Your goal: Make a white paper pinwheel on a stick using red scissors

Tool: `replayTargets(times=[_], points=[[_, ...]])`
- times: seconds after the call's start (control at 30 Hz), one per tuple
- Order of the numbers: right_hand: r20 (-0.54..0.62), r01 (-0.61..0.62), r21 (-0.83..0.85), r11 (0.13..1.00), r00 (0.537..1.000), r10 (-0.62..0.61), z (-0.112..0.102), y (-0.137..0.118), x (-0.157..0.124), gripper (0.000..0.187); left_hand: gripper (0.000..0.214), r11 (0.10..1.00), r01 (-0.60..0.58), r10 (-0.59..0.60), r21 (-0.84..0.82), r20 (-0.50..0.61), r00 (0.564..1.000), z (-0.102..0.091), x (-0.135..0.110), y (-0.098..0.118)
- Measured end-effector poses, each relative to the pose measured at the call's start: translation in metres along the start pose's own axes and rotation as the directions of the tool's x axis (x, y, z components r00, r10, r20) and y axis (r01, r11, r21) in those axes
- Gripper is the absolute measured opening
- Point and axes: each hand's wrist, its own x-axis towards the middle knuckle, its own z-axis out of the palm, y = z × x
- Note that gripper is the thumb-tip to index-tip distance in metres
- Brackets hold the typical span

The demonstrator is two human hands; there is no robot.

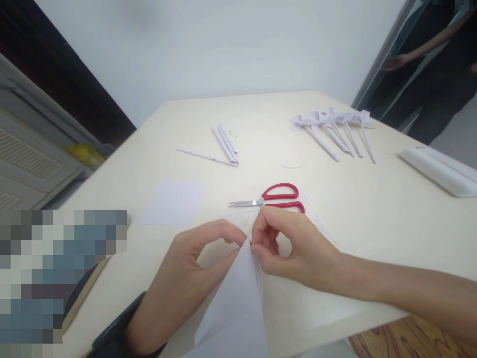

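Observation:
Both hands pinch the top of a white folded paper sheet (238, 293) that rises from the near table edge. My left hand (182, 278) grips the paper's tip between thumb and forefinger. My right hand (294, 248) pinches the same tip from the right, fingers curled. Red-handled scissors (276, 196) lie closed on the cream table (261, 124) just beyond my fingers, blades pointing left.
A flat white paper square (173, 203) lies left of the scissors. Rolled paper sticks (225, 144) sit mid-table; several paper pinwheels on sticks (335, 129) lie far right. A white box (439, 169) rests at the right edge. Another person (436, 64) stands at back right.

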Motion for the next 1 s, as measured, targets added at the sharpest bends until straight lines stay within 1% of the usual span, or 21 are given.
replayTargets(times=[0.1,0.2,0.27,0.3,0.33,0.4,0.43,0.47,0.53,0.6,0.67,0.73,0.83,0.93,1.0], points=[[0.004,0.020,-0.025,0.999,1.000,-0.020,0.000,-0.001,-0.001,0.010,0.007,0.999,0.015,-0.014,-0.043,0.004,1.000,0.000,-0.001,0.000],[0.037,0.080,-0.065,0.995,0.996,-0.078,-0.005,-0.001,0.002,0.004,0.006,0.998,0.021,-0.021,-0.060,0.005,1.000,-0.001,-0.001,0.000],[0.045,0.124,-0.138,0.983,0.992,-0.119,-0.014,0.000,0.005,0.001,0.004,0.999,0.026,-0.026,-0.043,-0.010,1.000,-0.002,-0.001,0.000],[0.030,0.134,-0.202,0.970,0.991,-0.131,-0.019,0.002,0.008,0.003,0.004,0.999,0.027,-0.027,-0.032,-0.025,0.999,-0.003,-0.001,0.000],[-0.008,0.130,-0.297,0.946,0.990,-0.139,-0.025,0.005,0.010,0.006,0.003,1.000,0.023,-0.023,-0.021,-0.043,0.999,-0.004,-0.001,0.000],[-0.059,0.091,-0.535,0.840,0.988,-0.145,-0.036,0.013,0.015,0.014,0.005,1.000,0.013,-0.014,-0.005,-0.069,0.998,-0.007,-0.001,0.000],[-0.071,0.057,-0.625,0.779,0.989,-0.130,-0.040,0.018,0.017,0.018,0.005,1.000,0.010,-0.010,0.001,-0.078,0.997,-0.008,-0.001,0.000],[-0.054,0.039,-0.681,0.731,0.993,-0.103,-0.044,0.024,0.018,0.021,0.006,1.000,0.007,-0.006,0.005,-0.086,0.996,-0.008,-0.001,0.000],[0.013,0.037,-0.741,0.671,0.999,-0.040,-0.047,0.033,0.019,0.025,0.006,1.000,-0.001,0.002,0.010,-0.100,0.995,-0.009,-0.001,-0.001],[0.027,0.021,-0.776,0.630,1.000,0.000,-0.047,0.038,0.020,0.024,0.007,1.000,-0.009,0.010,0.010,-0.110,0.994,-0.009,0.000,-0.002],[0.016,0.000,-0.793,0.609,1.000,0.020,-0.046,0.039,0.020,0.020,0.006,1.000,-0.021,0.021,0.005,-0.125,0.992,-0.010,0.001,-0.003],[0.005,-0.023,-0.792,0.610,0.999,0.044,-0.046,0.036,0.020,0.015,0.006,1.000,-0.029,0.029,-0.001,-0.143,0.989,-0.010,0.002,-0.004],[-0.012,-0.090,-0.747,0.659,0.992,0.122,-0.047,0.030,0.021,0.015,0.006,0.999,-0.027,0.022,-0.028,-0.167,0.986,-0.012,0.001,-0.004],[-0.027,-0.175,-0.637,0.750,0.978,0.206,-0.051,0.022,0.022,0.018,0.007,0.995,-0.067,0.048,-0.075,-0.226,0.973,-0.015,0.002,-0.003],[-0.001,-0.213,-0.500,0.839,0.970,0.245,-0.053,0.018,0.022,0.018,0.009,0.991,-0.093,0.066,-0.097,-0.256,0.965,-0.017,0.002,-0.002]])
